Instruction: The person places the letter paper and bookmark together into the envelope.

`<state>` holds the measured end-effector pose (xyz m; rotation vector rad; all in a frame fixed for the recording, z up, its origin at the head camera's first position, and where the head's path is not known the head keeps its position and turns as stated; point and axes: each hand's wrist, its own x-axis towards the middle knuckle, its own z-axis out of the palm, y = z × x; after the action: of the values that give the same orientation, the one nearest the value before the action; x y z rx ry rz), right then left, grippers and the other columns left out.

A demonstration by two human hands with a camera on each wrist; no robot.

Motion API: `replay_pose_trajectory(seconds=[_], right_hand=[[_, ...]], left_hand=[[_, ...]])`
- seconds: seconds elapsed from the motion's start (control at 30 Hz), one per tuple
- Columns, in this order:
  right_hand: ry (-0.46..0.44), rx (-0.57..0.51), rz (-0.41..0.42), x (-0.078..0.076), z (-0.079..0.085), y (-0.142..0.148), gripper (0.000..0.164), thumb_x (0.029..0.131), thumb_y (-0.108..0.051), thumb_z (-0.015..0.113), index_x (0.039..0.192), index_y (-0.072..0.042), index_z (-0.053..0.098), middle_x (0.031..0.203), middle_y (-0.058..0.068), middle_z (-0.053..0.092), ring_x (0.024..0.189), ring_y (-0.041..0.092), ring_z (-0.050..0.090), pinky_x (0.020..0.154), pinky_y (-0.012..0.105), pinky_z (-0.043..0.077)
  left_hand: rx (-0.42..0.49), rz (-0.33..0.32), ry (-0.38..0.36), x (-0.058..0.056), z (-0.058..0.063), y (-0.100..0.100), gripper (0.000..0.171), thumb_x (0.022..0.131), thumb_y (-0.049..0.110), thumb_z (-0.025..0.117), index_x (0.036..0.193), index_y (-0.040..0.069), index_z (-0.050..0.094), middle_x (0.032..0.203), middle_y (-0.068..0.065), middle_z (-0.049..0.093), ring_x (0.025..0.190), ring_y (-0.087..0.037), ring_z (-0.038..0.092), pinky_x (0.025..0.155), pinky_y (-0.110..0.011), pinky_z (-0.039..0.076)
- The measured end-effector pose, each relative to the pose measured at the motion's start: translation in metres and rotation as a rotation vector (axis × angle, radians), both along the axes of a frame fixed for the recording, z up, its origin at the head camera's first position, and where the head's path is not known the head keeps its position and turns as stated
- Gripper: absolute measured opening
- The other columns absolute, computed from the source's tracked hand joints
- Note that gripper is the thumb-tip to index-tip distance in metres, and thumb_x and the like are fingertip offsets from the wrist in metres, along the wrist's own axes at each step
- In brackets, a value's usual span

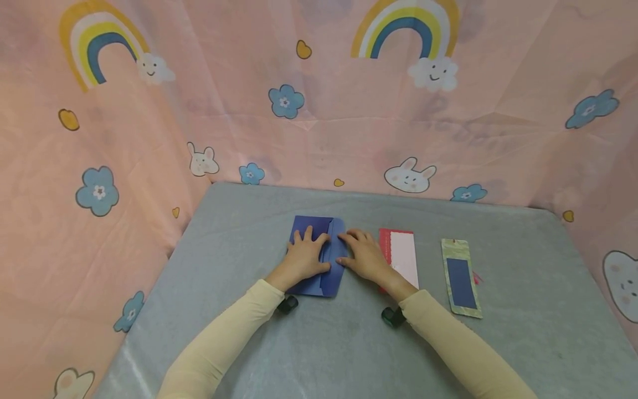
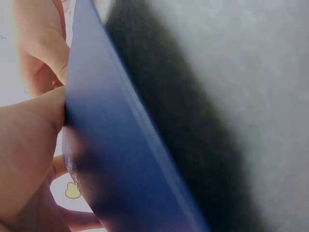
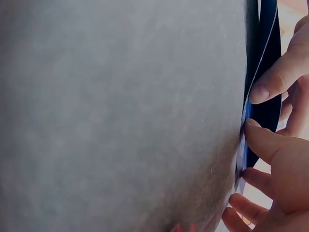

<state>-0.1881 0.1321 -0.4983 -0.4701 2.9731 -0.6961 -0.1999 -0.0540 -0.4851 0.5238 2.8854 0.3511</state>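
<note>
Left hand and right hand bar the envelope from above — right wrist blocks the card near its lower end — but room lies between card and strip

Soft light fell across the grey cloth-covered bench; in the left wrist view, the blurred blue paper envelope cast a dark shadow.

Grey table, blue envelope, red-and-white card, green-edged strip
</note>
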Motion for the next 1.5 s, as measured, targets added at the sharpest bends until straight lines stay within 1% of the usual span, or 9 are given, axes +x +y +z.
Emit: replay_pose_trajectory(seconds=[0.23, 0.4, 0.53, 0.8, 0.97, 1.1, 1.2, 1.37, 1.5], right_hand=[[-0.020, -0.078, 0.009, -0.003, 0.004, 0.003, 0.061, 0.089, -0.034, 0.072, 0.143, -0.011, 0.053, 0.144, 0.021, 0.050, 0.132, 0.044, 0.046, 0.107, 0.062, 0.037], [-0.047, -0.190, 0.019, -0.004, 0.009, 0.010, 0.057, 0.091, -0.031, 0.070, 0.141, -0.008, 0.054, 0.142, 0.019, 0.050, 0.134, 0.040, 0.047, 0.109, 0.057, 0.039], [-0.066, -0.231, 0.015, -0.002, 0.016, 0.018, 0.058, 0.092, -0.033, 0.069, 0.142, -0.010, 0.052, 0.143, 0.016, 0.049, 0.136, 0.036, 0.047, 0.110, 0.056, 0.039], [-0.031, -0.290, -0.032, 0.005, 0.027, 0.049, 0.056, 0.092, -0.034, 0.068, 0.142, -0.013, 0.054, 0.142, 0.014, 0.052, 0.136, 0.036, 0.047, 0.110, 0.057, 0.038], [-0.003, -0.325, -0.080, 0.008, 0.026, 0.075, 0.054, 0.093, -0.027, 0.069, 0.140, -0.007, 0.054, 0.140, 0.021, 0.051, 0.131, 0.041, 0.048, 0.106, 0.061, 0.040], [-0.008, -0.337, -0.114, 0.010, 0.024, 0.097, 0.052, 0.095, -0.022, 0.066, 0.141, -0.004, 0.051, 0.141, 0.026, 0.047, 0.126, 0.044, 0.049, 0.102, 0.063, 0.042], [-0.034, -0.316, -0.150, 0.013, 0.023, 0.112, 0.053, 0.096, -0.025, 0.063, 0.144, -0.007, 0.049, 0.144, 0.025, 0.045, 0.126, 0.043, 0.049, 0.102, 0.062, 0.043], [-0.018, -0.254, -0.207, 0.020, 0.020, 0.128, 0.055, 0.096, -0.029, 0.065, 0.143, -0.006, 0.050, 0.135, 0.026, 0.050, 0.118, 0.044, 0.055, 0.095, 0.060, 0.048], [-0.011, -0.228, -0.227, 0.026, 0.018, 0.133, 0.053, 0.093, -0.024, 0.068, 0.139, -0.003, 0.052, 0.126, 0.026, 0.053, 0.111, 0.042, 0.056, 0.091, 0.058, 0.050]], left_hand=[[-0.002, -0.007, 0.010, -0.001, -0.002, 0.000, 0.065, 0.083, 0.044, 0.075, 0.140, 0.026, 0.049, 0.155, -0.030, 0.033, 0.138, -0.063, 0.029, 0.097, -0.074, 0.039], [0.006, -0.008, 0.010, -0.001, -0.003, 0.000, 0.064, 0.083, 0.044, 0.076, 0.139, 0.026, 0.050, 0.155, -0.030, 0.032, 0.138, -0.064, 0.028, 0.096, -0.075, 0.038], [0.008, -0.007, 0.009, -0.001, -0.003, 0.000, 0.064, 0.083, 0.044, 0.075, 0.139, 0.026, 0.050, 0.155, -0.030, 0.033, 0.138, -0.064, 0.028, 0.097, -0.075, 0.038], [0.018, 0.003, 0.003, 0.000, -0.003, 0.000, 0.063, 0.083, 0.043, 0.075, 0.138, 0.027, 0.050, 0.156, -0.029, 0.032, 0.139, -0.063, 0.027, 0.099, -0.075, 0.037], [0.027, 0.009, -0.001, 0.000, -0.003, 0.000, 0.063, 0.084, 0.042, 0.075, 0.139, 0.027, 0.050, 0.156, -0.029, 0.032, 0.139, -0.064, 0.027, 0.100, -0.075, 0.035], [0.020, 0.011, -0.002, 0.000, -0.002, 0.000, 0.064, 0.084, 0.043, 0.075, 0.140, 0.027, 0.049, 0.157, -0.029, 0.031, 0.139, -0.064, 0.026, 0.100, -0.074, 0.036], [0.018, 0.013, -0.008, 0.001, -0.002, 0.001, 0.064, 0.084, 0.043, 0.075, 0.140, 0.028, 0.049, 0.157, -0.029, 0.030, 0.140, -0.063, 0.026, 0.101, -0.074, 0.035], [0.019, 0.007, -0.005, 0.001, -0.002, 0.001, 0.063, 0.084, 0.043, 0.075, 0.140, 0.027, 0.050, 0.157, -0.029, 0.030, 0.139, -0.064, 0.026, 0.100, -0.075, 0.035], [0.018, 0.005, -0.002, 0.001, -0.002, 0.001, 0.063, 0.084, 0.043, 0.075, 0.140, 0.027, 0.050, 0.157, -0.029, 0.030, 0.139, -0.064, 0.026, 0.100, -0.075, 0.035]])
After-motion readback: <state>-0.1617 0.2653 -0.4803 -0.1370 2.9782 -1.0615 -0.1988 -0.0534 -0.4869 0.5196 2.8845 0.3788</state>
